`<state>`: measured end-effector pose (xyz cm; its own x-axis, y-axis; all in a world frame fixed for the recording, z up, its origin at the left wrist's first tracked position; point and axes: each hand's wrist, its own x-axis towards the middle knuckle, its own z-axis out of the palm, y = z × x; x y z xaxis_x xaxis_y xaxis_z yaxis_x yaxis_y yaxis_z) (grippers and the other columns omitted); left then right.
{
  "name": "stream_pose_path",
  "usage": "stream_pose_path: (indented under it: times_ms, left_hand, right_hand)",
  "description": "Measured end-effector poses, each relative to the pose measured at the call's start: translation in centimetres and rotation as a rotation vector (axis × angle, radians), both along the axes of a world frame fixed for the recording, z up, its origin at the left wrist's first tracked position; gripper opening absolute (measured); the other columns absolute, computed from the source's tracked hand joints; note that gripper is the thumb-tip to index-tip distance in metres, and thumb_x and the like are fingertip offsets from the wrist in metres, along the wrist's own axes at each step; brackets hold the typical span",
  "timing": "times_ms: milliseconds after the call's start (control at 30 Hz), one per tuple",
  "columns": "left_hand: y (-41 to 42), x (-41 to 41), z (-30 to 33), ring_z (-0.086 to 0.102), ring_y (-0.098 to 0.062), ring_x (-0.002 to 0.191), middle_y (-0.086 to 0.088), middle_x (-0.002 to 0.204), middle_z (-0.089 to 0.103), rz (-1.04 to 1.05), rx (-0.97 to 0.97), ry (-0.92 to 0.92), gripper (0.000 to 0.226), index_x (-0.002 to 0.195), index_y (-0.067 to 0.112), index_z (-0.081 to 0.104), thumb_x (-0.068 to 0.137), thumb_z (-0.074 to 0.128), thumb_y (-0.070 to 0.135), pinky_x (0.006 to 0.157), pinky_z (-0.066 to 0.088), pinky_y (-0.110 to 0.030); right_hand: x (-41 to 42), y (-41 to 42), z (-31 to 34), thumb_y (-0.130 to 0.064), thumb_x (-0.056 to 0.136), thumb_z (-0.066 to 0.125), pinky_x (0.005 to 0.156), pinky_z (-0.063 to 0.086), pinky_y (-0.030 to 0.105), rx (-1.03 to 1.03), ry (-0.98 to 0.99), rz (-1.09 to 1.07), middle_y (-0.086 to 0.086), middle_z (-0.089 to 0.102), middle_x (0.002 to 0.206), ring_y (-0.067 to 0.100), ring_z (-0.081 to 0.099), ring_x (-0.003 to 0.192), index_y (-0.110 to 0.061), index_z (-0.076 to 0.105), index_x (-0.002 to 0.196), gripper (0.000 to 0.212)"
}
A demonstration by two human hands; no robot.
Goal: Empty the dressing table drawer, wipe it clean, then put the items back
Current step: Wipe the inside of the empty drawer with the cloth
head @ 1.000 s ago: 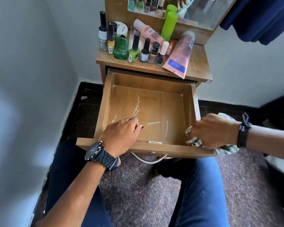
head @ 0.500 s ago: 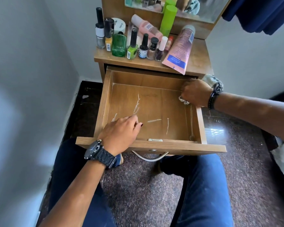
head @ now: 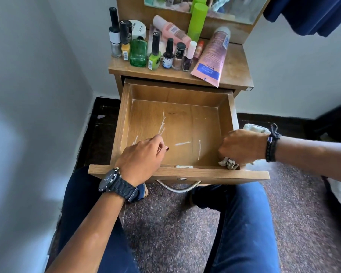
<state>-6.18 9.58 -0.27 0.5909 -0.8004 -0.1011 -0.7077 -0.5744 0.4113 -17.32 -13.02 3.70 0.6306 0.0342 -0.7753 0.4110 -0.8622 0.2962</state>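
We wipe the open drawer (head: 185,123).
Our right hand (head: 242,146) grips the cloth (head: 228,163) at the drawer's front right corner; our left hand (head: 142,158), fingers curled, rests on its front left edge.

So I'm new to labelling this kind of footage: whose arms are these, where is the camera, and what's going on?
The camera sits on the person's head and looks down, so the arms are the wearer's own. The left hand, with a watch, rests at the front of the open drawer, holding nothing that I can see. The right hand has its fingers curled around a cloth at the drawer's front right corner. The drawer holds no items, only pale streaks. Bottles and a pink tube stand and lie on the dressing table top.
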Motion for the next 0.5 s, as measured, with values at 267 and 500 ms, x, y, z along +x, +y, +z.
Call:
stream_pose_path:
  times_ms: [267,500]
  left_hand:
    - [-0.1,-0.1,0.1,0.056,-0.01,0.065,0.009,0.09,0.064,0.018,-0.009,0.005,0.024,0.096,0.022,0.052,0.097,0.035,0.039,0.044,0.034,-0.019]
    - [-0.1,-0.1,0.3,0.057,-0.012,0.07,0.008,0.091,0.063,0.012,0.013,0.02,0.024,0.099,0.022,0.052,0.097,0.035,0.039,0.046,0.037,-0.019]
  right_hand:
    - [5.3,-4.1,-1.1,-0.021,0.095,0.049,0.092,0.049,0.034,-0.19,-0.331,0.019,0.003,0.055,0.123,0.02,0.05,0.116,-0.019,0.061,0.115,0.023]
    - [6.7,-4.1,-2.6,-0.015,0.092,0.053,0.089,0.05,0.039,-0.288,-0.38,0.036,0.007,0.062,0.117,0.028,0.048,0.117,-0.017,0.066,0.109,0.022]
